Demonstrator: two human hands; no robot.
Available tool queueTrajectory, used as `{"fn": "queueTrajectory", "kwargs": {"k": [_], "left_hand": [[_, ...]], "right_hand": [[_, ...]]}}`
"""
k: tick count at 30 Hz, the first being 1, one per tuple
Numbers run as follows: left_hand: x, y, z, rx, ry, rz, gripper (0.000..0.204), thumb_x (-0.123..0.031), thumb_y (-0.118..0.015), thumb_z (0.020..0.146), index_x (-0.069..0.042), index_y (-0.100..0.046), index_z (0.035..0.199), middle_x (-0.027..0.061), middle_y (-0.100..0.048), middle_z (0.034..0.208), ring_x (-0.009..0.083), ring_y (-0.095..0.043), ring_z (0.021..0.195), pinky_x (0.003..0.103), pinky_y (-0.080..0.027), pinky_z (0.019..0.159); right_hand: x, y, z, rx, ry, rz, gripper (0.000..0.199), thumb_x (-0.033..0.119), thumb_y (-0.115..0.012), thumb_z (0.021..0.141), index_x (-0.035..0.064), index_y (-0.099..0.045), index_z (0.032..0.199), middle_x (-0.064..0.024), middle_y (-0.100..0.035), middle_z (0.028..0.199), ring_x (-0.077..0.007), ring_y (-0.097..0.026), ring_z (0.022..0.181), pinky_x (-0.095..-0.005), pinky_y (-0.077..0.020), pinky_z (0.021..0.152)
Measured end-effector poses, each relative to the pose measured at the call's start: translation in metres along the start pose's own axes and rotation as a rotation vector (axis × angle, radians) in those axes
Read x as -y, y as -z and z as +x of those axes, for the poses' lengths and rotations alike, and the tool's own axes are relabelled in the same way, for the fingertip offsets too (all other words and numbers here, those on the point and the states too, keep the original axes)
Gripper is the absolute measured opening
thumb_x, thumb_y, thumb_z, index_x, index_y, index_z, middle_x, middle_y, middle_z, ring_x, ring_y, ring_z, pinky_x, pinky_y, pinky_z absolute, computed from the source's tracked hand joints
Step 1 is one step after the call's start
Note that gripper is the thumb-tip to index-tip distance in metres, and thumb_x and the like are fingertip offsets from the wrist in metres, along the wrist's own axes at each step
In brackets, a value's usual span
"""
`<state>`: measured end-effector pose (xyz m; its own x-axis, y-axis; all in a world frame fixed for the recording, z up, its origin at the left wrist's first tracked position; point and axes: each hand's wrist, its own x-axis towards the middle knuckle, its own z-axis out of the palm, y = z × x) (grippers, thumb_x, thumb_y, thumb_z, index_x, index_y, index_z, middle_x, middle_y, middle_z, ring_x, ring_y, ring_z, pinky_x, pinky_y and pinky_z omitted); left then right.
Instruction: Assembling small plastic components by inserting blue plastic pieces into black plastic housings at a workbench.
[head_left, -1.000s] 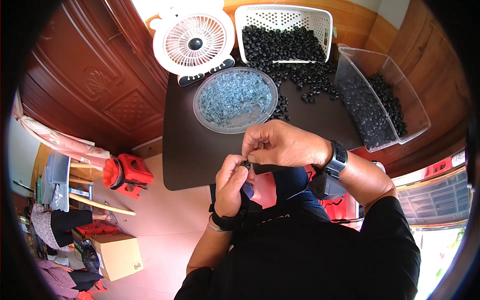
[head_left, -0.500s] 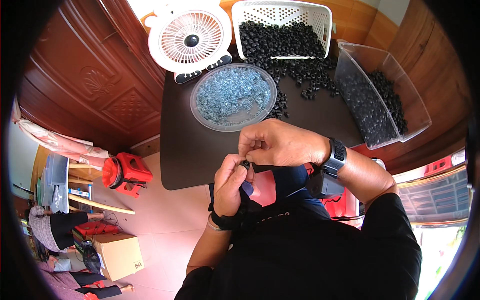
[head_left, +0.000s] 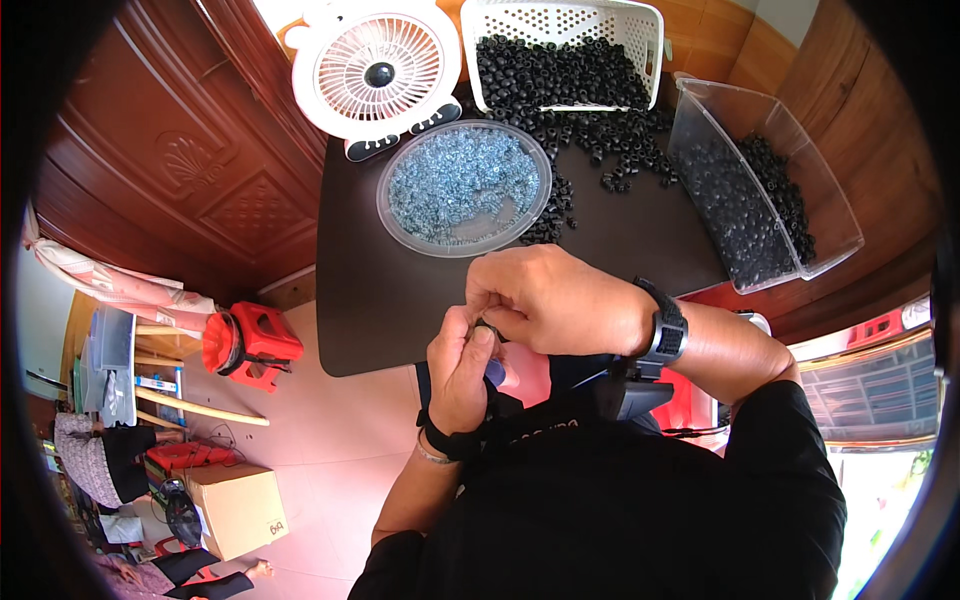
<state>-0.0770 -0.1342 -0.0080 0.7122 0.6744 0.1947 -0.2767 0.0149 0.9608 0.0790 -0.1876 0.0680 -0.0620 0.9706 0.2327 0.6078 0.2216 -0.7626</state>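
Just in front of my body, at the table's near edge, my two hands meet. My left hand (head_left: 460, 375) is closed, gripping a small black cylindrical part (head_left: 485, 325) between thumb and fingers; most of it is covered. My right hand (head_left: 560, 300) is bent over it in a pinch, fingertips against the part. Whatever those fingertips hold is hidden. Beyond the hands, a round clear tray (head_left: 440, 251) carries many tiny transparent bluish pieces (head_left: 450, 180). Loose black parts (head_left: 625, 150) of similar look lie spread behind and right of it.
On the dark table (head_left: 370, 320), a white perforated basket (head_left: 650, 50) of black parts and a white fan (head_left: 380, 75) stand at the back. A clear bin (head_left: 840, 245) of black parts sits right. Red stools (head_left: 265, 345), a cardboard box (head_left: 240, 510) and other people are at left.
My right hand has tipped further over and shifted slightly left and down, hiding more of the black part. The left hand keeps its grip almost in place.
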Motion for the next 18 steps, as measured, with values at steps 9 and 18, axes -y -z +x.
{"fn": "queueTrajectory", "kwargs": {"k": [9,18], "left_hand": [[0.002,-0.002,0.001,-0.081,-0.039,-0.061,0.019,-0.016,-0.043,0.095,0.003,-0.047,0.094,0.0043,-0.05,0.074,0.0098,-0.05,0.052,0.021,-0.044,0.047],[0.008,-0.008,0.008,-0.227,-0.139,-0.037,0.017,-0.016,-0.043,0.094,-0.001,-0.05,0.09,0.0032,-0.054,0.073,0.0065,-0.047,0.05,0.018,-0.035,0.047]], "right_hand": [[0.001,-0.015,-0.008,-0.213,0.171,-0.206,0.009,0.002,-0.063,0.073,0.0036,-0.058,0.08,-0.0099,-0.059,0.073,-0.0292,-0.06,0.071,-0.0372,-0.0493,0.063],[-0.004,-0.037,-0.012,-0.379,0.292,-0.321,0.031,-0.001,-0.069,0.067,0.0063,-0.06,0.095,-0.0067,-0.062,0.088,-0.0269,-0.062,0.08,-0.0344,-0.052,0.07]]}}
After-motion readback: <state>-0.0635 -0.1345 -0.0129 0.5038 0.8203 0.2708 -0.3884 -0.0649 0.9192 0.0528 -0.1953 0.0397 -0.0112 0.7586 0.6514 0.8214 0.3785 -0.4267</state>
